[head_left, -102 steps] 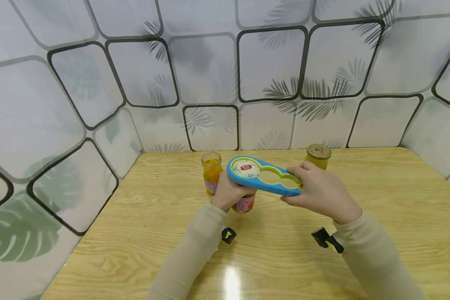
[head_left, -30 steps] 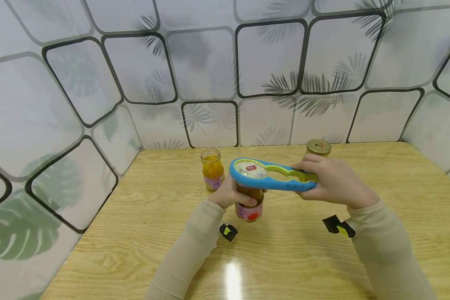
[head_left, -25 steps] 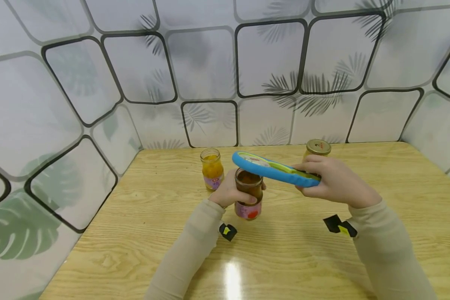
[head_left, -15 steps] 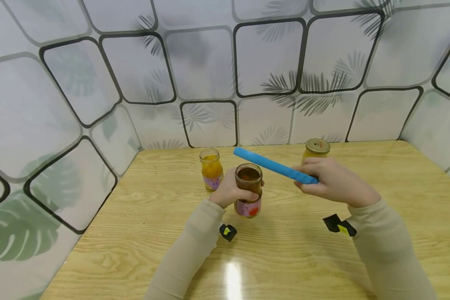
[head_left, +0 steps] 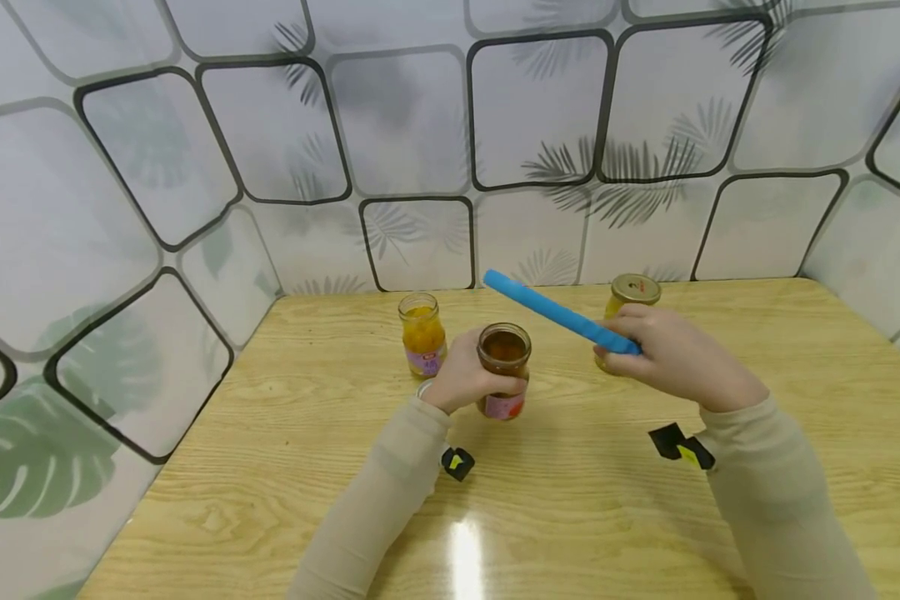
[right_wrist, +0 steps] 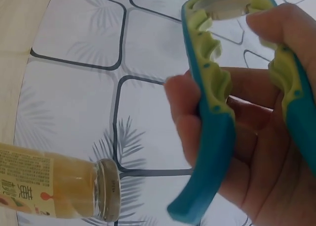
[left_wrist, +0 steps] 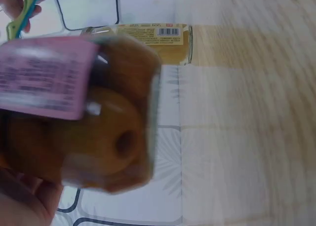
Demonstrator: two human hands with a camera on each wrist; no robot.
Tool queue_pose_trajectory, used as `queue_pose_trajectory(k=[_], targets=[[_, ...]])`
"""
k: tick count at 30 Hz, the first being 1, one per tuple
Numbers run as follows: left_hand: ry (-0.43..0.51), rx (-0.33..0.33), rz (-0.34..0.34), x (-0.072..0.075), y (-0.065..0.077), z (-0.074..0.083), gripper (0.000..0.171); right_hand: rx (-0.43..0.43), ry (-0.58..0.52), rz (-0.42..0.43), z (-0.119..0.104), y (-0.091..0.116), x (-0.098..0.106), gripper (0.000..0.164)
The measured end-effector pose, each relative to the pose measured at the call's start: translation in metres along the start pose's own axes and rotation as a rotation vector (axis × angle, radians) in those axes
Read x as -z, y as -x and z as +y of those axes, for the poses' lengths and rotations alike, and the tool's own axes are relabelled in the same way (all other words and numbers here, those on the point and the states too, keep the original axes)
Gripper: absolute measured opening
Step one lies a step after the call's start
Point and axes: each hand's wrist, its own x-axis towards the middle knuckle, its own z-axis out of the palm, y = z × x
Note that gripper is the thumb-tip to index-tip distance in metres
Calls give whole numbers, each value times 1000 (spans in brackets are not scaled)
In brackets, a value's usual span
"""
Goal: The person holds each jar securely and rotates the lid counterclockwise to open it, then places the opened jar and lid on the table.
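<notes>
In the head view my left hand (head_left: 468, 375) grips an uncapped glass jar (head_left: 505, 367) with dark contents and a pink label. The left wrist view has this jar (left_wrist: 113, 132) close up and blurred, round brown fruit inside, fingers (left_wrist: 29, 196) around its lower left. My right hand (head_left: 667, 354) holds a blue and lime-green jar opener (head_left: 551, 308) edge-on, up and right of the open mouth. In the right wrist view the thumb and fingers hold the opener (right_wrist: 212, 117) around its two arms, and a pale lid (right_wrist: 224, 8) sits in its far loop.
An uncapped jar of yellow fruit (head_left: 422, 337) stands behind my left hand. A capped yellow jar (head_left: 635, 289) stands at the back right, partly behind my right hand. A small round rim (head_left: 424, 387) shows beside the left wrist. Patterned panels (head_left: 420, 125) enclose the wooden table (head_left: 270, 500).
The opener, earlier flat over the jar's lid, has lifted off with the lid and turned edge-on, uncovering the mouth. The jar has since shifted slightly right and up in my left hand.
</notes>
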Motion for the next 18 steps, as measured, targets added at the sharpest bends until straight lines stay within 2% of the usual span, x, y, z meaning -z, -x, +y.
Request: queue_pose_trajectory(k=[4,9,13,18], targets=[[-78,63,56,-4,-2,-3,52,-112,13,-43,2,-1,0,13],[-142,114,76,-7,-3,-4,54,-209,18,-70,6,-4,-1,21],[-159,165,58,-9,-2,-5,58,-259,49,-98,10,-6,-3,21],[-153,192,6,-10,-3,-8,59,-285,55,-117,14,-6,-3,22]])
